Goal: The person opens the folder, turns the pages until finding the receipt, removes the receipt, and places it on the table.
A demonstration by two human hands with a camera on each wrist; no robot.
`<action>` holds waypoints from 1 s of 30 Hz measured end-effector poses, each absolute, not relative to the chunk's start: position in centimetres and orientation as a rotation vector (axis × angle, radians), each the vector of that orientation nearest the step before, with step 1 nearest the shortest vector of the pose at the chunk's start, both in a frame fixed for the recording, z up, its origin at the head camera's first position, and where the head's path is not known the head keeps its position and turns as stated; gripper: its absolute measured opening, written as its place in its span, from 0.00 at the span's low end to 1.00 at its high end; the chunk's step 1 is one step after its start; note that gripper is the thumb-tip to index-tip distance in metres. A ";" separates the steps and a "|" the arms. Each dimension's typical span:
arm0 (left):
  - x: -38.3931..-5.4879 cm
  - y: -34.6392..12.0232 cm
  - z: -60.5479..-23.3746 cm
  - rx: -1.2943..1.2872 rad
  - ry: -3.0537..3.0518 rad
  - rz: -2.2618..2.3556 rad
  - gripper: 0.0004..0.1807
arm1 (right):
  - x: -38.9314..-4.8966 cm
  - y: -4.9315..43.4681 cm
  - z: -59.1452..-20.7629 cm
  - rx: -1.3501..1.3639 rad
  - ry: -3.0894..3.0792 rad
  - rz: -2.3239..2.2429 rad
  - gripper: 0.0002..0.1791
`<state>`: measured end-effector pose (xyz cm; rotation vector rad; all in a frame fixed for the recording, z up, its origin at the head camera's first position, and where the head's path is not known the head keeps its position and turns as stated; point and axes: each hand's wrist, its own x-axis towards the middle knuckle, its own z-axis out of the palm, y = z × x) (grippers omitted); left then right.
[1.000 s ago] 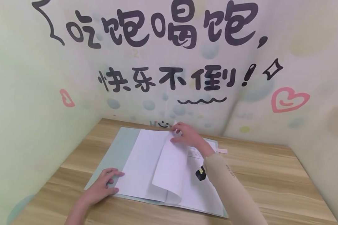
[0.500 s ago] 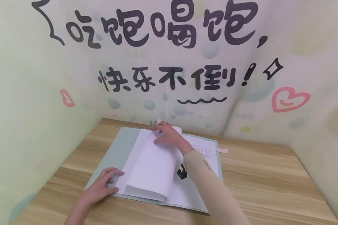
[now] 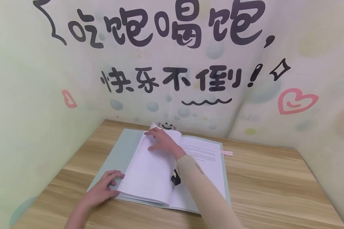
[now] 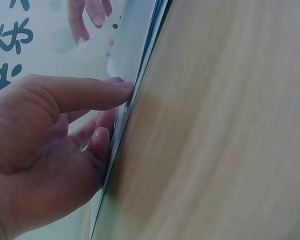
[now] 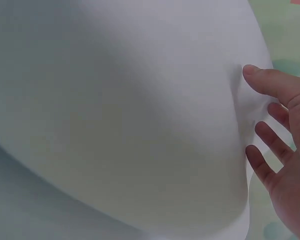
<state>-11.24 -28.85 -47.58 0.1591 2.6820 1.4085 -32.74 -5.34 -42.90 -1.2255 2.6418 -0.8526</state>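
A light blue document folder [image 3: 117,151] lies open on the wooden table, with white sheets inside. My right hand [image 3: 161,140] pinches a white page [image 3: 149,168] near its upper corner, and the page curves over the left side of the stack. In the right wrist view the thumb [image 5: 262,77] lies on the paper's near side. My left hand [image 3: 104,186] rests on the folder's lower left edge with relaxed fingers; in the left wrist view its thumb [image 4: 100,95] touches the folder's edge. Printed text shows on the right-hand sheet [image 3: 210,168].
A pink tab [image 3: 227,153] sticks out from the folder's right edge. A small black device [image 3: 175,178] sits beside the beige right sleeve [image 3: 206,194]. The wooden table [image 3: 269,184] meets a decorated wall [image 3: 166,57] behind and walls at both sides.
My right hand has swept left, carrying the page over from the right, so it now lies nearly flat on the left side. More printed text shows at right. The left hand has stayed put.
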 end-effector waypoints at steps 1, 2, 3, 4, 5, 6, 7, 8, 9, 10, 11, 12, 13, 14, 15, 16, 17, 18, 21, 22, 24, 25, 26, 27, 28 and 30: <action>-11.3 -28.9 -47.6 0.147 2.680 1.408 0.32 | -32.7 -5.5 -43.0 -1.231 2.642 -0.855 0.35; -11.3 -28.9 -47.6 0.147 2.681 1.409 0.34 | -32.7 -5.7 -43.1 -1.240 2.641 -0.855 0.36; -11.3 -29.0 -47.6 0.144 2.681 1.408 0.35 | -32.7 -5.9 -43.2 -1.250 2.639 -0.861 0.36; -11.3 -29.0 -47.6 0.142 2.681 1.412 0.36 | -32.7 -6.1 -43.4 -1.259 2.637 -0.864 0.37; -11.3 -29.0 -47.7 0.141 2.678 1.419 0.37 | -32.7 -6.3 -43.5 -1.263 2.634 -0.863 0.37; -11.3 -29.1 -47.7 0.135 2.675 1.423 0.38 | -32.7 -6.5 -43.7 -1.264 2.626 -0.865 0.37; -11.3 -29.1 -47.7 0.142 2.675 1.428 0.38 | -32.7 -6.7 -43.9 -1.261 2.621 -0.862 0.38; -11.3 -29.1 -47.7 0.154 2.676 1.431 0.38 | -32.7 -6.9 -44.1 -1.262 2.620 -0.851 0.38; -11.3 -29.1 -47.7 0.154 2.676 1.435 0.38 | -32.7 -7.1 -44.3 -1.261 2.622 -0.834 0.38; -11.2 -29.1 -47.7 0.159 2.677 1.439 0.38 | -32.8 -7.2 -44.5 -1.262 2.625 -0.816 0.38; -11.2 -29.1 -47.7 0.165 2.677 1.444 0.38 | -32.8 -7.4 -44.8 -1.262 2.629 -0.797 0.39; -11.2 -29.2 -47.7 0.171 2.680 1.444 0.37 | -32.8 -7.5 -45.0 -1.264 2.634 -0.783 0.39; -11.2 -29.2 -47.7 0.177 2.682 1.447 0.37 | -32.8 -7.6 -45.1 -1.265 2.644 -0.765 0.39; -11.1 -29.2 -47.7 0.183 2.685 1.449 0.37 | -32.9 -7.7 -45.3 -1.267 2.655 -0.751 0.39; -11.1 -29.2 -47.7 0.190 2.686 1.452 0.37 | -32.8 -7.8 -45.5 -1.264 2.662 -0.741 0.40; -11.1 -29.2 -47.7 0.199 2.688 1.452 0.37 | -32.8 -7.8 -45.6 -1.259 2.672 -0.730 0.40; -11.1 -29.2 -47.6 0.207 2.692 1.449 0.37 | -32.8 -7.8 -45.8 -1.254 2.680 -0.717 0.41; -11.1 -29.2 -47.6 0.219 2.697 1.444 0.36 | -32.8 -7.8 -45.9 -1.242 2.685 -0.708 0.41; -11.1 -29.2 -47.6 0.249 2.702 1.428 0.35 | -32.7 -7.8 -46.4 -1.208 2.693 -0.671 0.42; -11.2 -29.2 -47.6 0.245 2.703 1.422 0.34 | -32.6 -7.8 -46.5 -1.199 2.697 -0.658 0.43; -11.2 -29.0 -47.6 0.220 2.703 1.406 0.32 | -32.5 -7.8 -46.8 -1.184 2.702 -0.638 0.43; -11.2 -29.0 -47.5 0.196 2.712 1.391 0.29 | -32.4 -7.8 -46.9 -1.178 2.704 -0.632 0.43; -11.3 -28.9 -47.5 0.165 2.721 1.381 0.26 | -32.3 -7.8 -46.9 -1.174 2.708 -0.626 0.44; -11.3 -28.8 -47.5 0.137 2.721 1.375 0.24 | -32.3 -7.8 -47.0 -1.169 2.711 -0.622 0.44; -11.4 -28.7 -47.5 0.114 2.721 1.367 0.22 | -32.2 -7.8 -46.9 -1.162 2.710 -0.621 0.44; -11.4 -28.7 -47.4 0.088 2.720 1.352 0.19 | -32.0 -7.8 -46.9 -1.151 2.706 -0.613 0.44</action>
